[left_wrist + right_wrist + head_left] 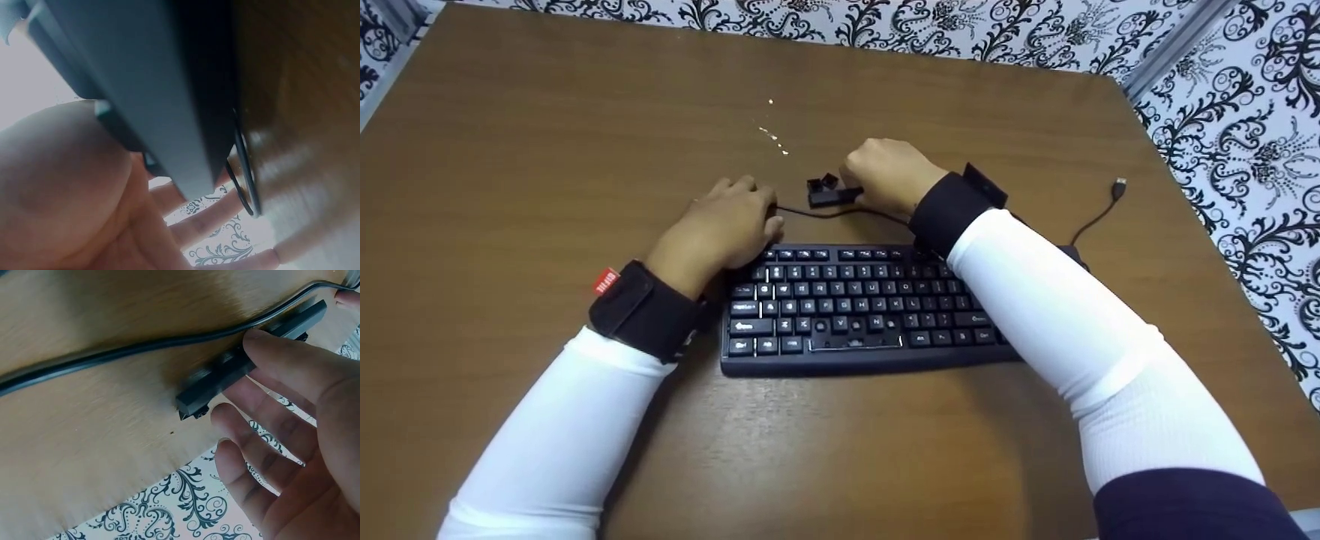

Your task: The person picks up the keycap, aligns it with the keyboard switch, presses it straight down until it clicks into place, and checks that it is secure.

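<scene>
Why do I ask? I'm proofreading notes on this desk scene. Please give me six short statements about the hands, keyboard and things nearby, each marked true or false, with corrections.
1. The right hand holds a black bar. True.
2. The left hand is at the near right corner of the keyboard. False: it is at the far left corner.
3. The keyboard has no gaps among its keys. False: the long slot in its nearest row is uncovered.
4. A black cable lies beyond the keyboard's far edge. True.
5. The USB plug is plugged into something. False: its end lies free on the table.
6. The forearm sleeves are white. True.
</scene>
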{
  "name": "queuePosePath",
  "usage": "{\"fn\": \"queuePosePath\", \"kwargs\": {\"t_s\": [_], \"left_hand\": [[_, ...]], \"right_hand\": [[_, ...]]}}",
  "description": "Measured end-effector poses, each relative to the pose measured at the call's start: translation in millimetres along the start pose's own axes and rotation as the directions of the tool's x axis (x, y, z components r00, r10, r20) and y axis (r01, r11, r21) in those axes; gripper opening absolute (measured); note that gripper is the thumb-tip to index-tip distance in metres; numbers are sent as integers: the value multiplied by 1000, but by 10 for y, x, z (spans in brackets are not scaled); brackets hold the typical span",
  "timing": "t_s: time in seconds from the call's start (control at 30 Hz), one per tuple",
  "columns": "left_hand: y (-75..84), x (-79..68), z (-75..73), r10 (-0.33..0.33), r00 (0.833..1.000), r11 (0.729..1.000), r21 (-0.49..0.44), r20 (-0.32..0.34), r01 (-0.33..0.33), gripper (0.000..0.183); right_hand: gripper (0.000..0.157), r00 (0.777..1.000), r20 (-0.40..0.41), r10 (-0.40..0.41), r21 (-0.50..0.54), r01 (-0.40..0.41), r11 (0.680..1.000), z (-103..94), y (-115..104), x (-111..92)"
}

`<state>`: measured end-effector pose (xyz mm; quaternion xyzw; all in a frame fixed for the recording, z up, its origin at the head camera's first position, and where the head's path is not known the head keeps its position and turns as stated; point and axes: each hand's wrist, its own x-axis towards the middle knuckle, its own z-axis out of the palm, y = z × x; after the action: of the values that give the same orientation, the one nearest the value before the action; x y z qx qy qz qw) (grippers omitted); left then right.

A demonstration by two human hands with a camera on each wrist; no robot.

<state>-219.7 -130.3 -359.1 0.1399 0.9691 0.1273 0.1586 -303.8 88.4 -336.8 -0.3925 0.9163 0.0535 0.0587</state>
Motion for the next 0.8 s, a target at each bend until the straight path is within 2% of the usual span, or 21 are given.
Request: {"fn": "queuePosePath", "kwargs": {"t_s": [0.17,0.3,0.47,0.8], "left_hand": [[1,4,-6,9,1000,1000,4,0,-9,57],[-4,2,-16,27,1000,1000,9,-10,-27,52],[-5,-13,-21,27,1000,1000,7,-13,-27,52],[25,-22,-21,10,1000,1000,7,-1,-10,53]], "right_hand": [[10,1000,-3,5,5,-5,1000,-57,-46,-81],[11,999,-44,14,38,-13,999,-111,-131,-231],[8,990,-132,-41,74,51,996,-145,-275,-447],[18,971,-198,-135,62,150,987,-141,-499,-823]]}}
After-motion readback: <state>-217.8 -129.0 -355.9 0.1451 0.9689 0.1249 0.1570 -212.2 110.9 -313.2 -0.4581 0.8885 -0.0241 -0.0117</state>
